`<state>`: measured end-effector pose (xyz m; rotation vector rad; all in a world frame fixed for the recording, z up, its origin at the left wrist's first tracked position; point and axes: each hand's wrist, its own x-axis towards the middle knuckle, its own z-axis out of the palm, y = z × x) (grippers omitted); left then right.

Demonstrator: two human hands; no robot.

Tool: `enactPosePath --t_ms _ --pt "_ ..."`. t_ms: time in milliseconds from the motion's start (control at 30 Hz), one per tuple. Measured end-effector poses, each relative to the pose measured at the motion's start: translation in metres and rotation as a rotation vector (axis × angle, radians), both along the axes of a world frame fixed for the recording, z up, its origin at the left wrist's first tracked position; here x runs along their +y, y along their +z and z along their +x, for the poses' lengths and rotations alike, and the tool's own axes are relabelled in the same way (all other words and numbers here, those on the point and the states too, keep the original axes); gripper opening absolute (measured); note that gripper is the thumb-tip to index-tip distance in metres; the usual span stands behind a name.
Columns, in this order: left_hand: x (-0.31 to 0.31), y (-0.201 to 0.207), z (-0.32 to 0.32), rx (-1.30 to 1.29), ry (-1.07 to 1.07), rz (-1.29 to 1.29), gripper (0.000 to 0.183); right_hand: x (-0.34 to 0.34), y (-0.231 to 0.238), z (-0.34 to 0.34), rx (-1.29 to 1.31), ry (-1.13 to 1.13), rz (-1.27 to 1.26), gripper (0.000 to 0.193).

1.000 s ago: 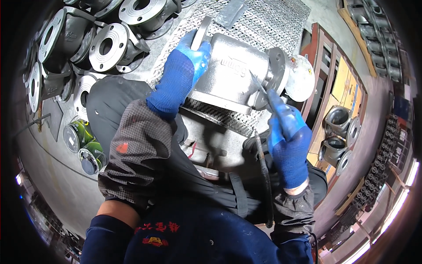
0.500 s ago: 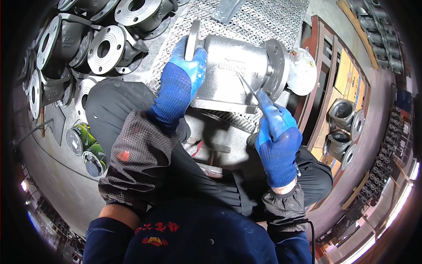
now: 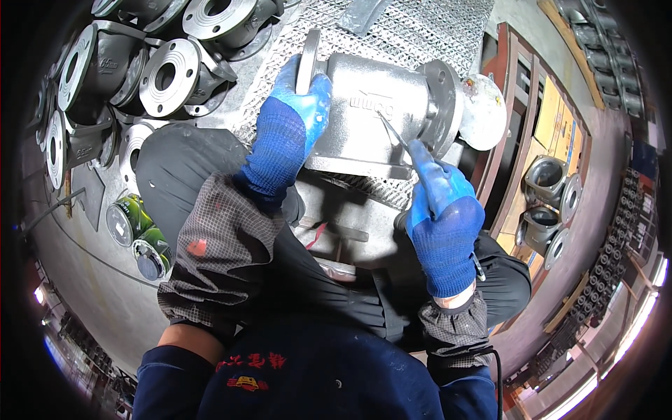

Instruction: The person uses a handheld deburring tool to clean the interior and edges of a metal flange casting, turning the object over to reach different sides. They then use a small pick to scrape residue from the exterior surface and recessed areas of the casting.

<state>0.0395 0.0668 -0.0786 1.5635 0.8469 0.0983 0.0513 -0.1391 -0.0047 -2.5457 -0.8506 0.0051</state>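
A silver-grey flanged valve body [image 3: 350, 133] lies on its side in front of me, with raised lettering on its upward face. My left hand [image 3: 302, 101], in a blue coated glove, is closed round the upright flange at its left end. My right hand [image 3: 441, 192], gloved alike, grips a slim pointed metal tool [image 3: 392, 131]. Its tip rests at or just over the casting's face, beside the lettering; contact is hard to judge. The tool's rear end shows below the right palm, while its middle is hidden by the glove.
Under the casting is a metal mesh surface [image 3: 434, 28]. A round whitish piece [image 3: 483, 113] sits beside the right flange. More flanged castings [image 3: 168, 78] crowd the left. Two cans [image 3: 150, 255] stand by my left knee. A reddish-brown frame [image 3: 500, 133] runs along the right, near two castings [image 3: 544, 178].
The tool's tip has shifted very slightly up and left across the casting's face. The casting and my left hand have moved a touch to the right.
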Motion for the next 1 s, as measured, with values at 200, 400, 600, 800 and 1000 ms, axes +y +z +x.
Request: enactPosePath --t_ms 200,400,600,800,1000 --pt "-0.003 0.003 0.002 -0.122 0.085 -0.257 0.047 0.002 0.001 0.001 -0.016 0.015 -0.005 0.045" --pt "0.000 0.007 0.002 -0.052 0.039 -0.194 0.047 -0.002 0.007 0.000 0.048 -0.030 -0.027 0.046" --pt "-0.002 0.011 0.001 -0.043 0.028 -0.124 0.049 -0.019 0.000 -0.001 0.068 -0.102 0.038 0.053" --pt "-0.004 0.011 0.002 -0.051 0.051 -0.122 0.047 -0.018 0.007 -0.003 0.141 -0.086 0.019 0.045" --pt "-0.003 0.014 0.000 -0.068 0.045 -0.135 0.044 -0.012 0.003 0.001 -0.003 -0.008 -0.043 0.045"
